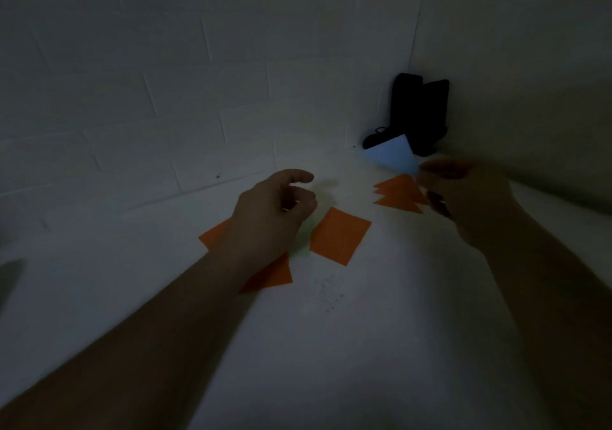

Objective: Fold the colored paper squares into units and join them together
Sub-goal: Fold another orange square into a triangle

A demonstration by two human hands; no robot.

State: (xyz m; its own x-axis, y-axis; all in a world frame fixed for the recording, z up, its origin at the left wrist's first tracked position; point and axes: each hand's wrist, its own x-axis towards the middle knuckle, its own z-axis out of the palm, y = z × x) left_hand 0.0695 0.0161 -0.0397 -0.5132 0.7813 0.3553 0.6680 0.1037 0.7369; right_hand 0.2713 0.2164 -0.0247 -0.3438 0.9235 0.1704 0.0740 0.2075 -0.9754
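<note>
**Two bare forearms, no sleeves**

Left hand (271, 212) and right hand (463, 194) bare, without gloves. No rings, watch or bands to be made out in the dim light. Both forearms uncovered from wrist to the near edge of view, no sleeve cuffs showing. Right hand blurred, so finer detail not readable. Nails short, unpainted as far as visible.

Orange square (341, 236) lies flat mid-table, folded orange triangles (399, 194) stacked behind it, a pale blue sheet (390, 156) raised beyond
</note>
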